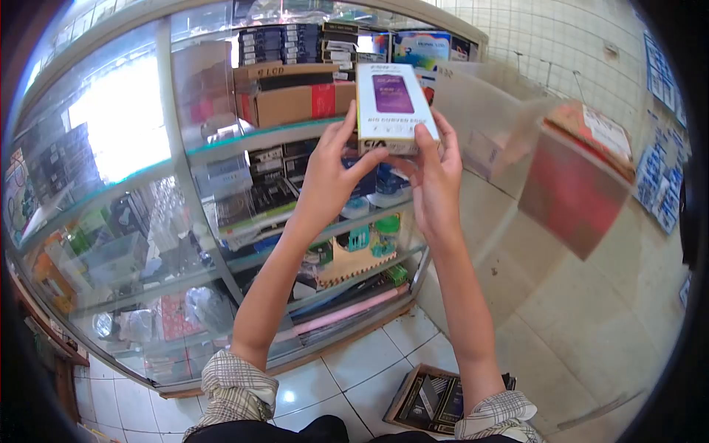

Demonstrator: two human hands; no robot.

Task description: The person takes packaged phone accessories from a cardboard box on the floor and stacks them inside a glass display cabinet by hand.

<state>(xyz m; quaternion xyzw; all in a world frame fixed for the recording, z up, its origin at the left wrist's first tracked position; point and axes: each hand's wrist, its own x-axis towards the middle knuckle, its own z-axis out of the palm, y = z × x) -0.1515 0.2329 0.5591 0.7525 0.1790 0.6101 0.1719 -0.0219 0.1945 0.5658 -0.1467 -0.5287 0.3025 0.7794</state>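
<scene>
- Box (pixel 395 103), white with a purple panel and lettering on its upper face, is up in front of the cabinet, held between 2 hands and clear of the shelves.
- Left hand (pixel 331 166) grasps the box from its left: the thumb lies along the near end, while the other fingers run up the left side, partly hidden.
- Right hand (pixel 436 177) grips the opposite side, its thumb pressed on the near right corner of the upper face; whether all 4 other fingers touch the box, I cannot tell.
- Both forearms reach forward out of 2 rolled plaid sleeves (pixel 240 384).
- Glass cabinet (pixel 179 133) stands behind and to the left, its shelves packed with boxes and small goods.
- Brown carton (pixel 288 107) with red tape sits on an upper shelf, just left of the held box.
- Pink roll (pixel 351 314) lies on the lowest shelf, below some green containers (pixel 388 224).
- Open carton (pixel 399 399) rests on the tiled floor near the right sleeve, with dark boxes (pixel 428 399) inside.
- Red-sided box (pixel 576 188) shows tilted and blurred at the right; what supports it is unclear.
- Blue-and-white packets (pixel 657 173) hang at the far right.
</scene>
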